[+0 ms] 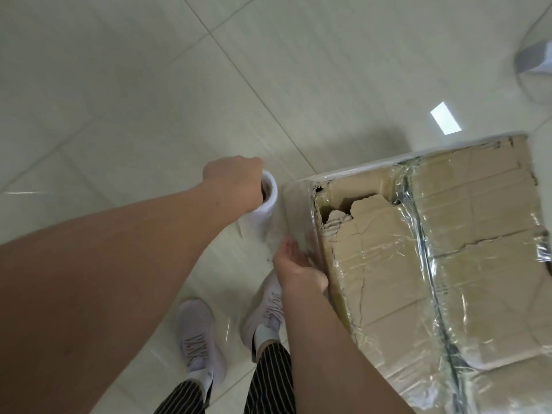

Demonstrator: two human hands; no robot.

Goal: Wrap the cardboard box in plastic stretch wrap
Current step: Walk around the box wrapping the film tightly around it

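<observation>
The cardboard box [424, 258] stands on the tiled floor [119, 85], partly covered in film. The left hand [236, 180] has its grip clenched on the upright wrap roll [264, 204] beside the box's corner. The right hand [298, 270], fingers spread, presses the film against the box's side.

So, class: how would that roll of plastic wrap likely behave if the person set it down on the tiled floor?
The roll of wrap is a cylinder, so laid on its side it would probably roll across the smooth floor. Stood on end it looks tall and narrow, so likely tippy. The film stretched to the box would probably sag.
</observation>
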